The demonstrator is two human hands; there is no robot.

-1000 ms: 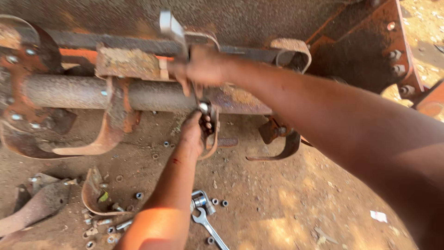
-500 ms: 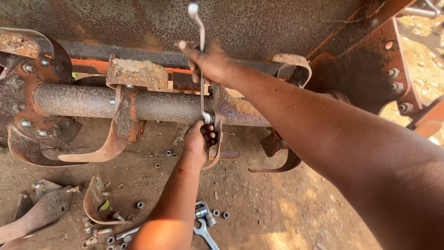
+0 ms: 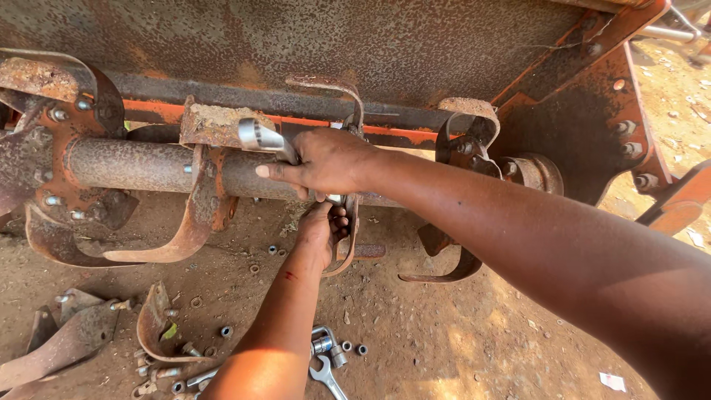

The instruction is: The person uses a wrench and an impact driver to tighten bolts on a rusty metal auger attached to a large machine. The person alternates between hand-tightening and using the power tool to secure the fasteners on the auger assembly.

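Observation:
My right hand (image 3: 326,163) reaches in from the right and is closed on a shiny metal wrench (image 3: 263,137). The wrench handle points up and to the left, and its working end is hidden behind my fingers at a blade mount on the rusty rotor shaft (image 3: 126,164). Just below, my left hand (image 3: 320,231) comes up from the bottom of the view. It grips the fastener side of a curved rusty blade (image 3: 348,248) under the shaft. What its fingers pinch is hidden.
Other curved blades (image 3: 196,222) are bolted along the shaft under a rusty orange hood (image 3: 415,44). On the dirt lie loose blades (image 3: 155,322), scattered nuts and bolts (image 3: 226,332), and a spanner with a socket (image 3: 326,355).
The wrench handle has swung from upright over to the left and lower. My left hand stays at the blade under the shaft.

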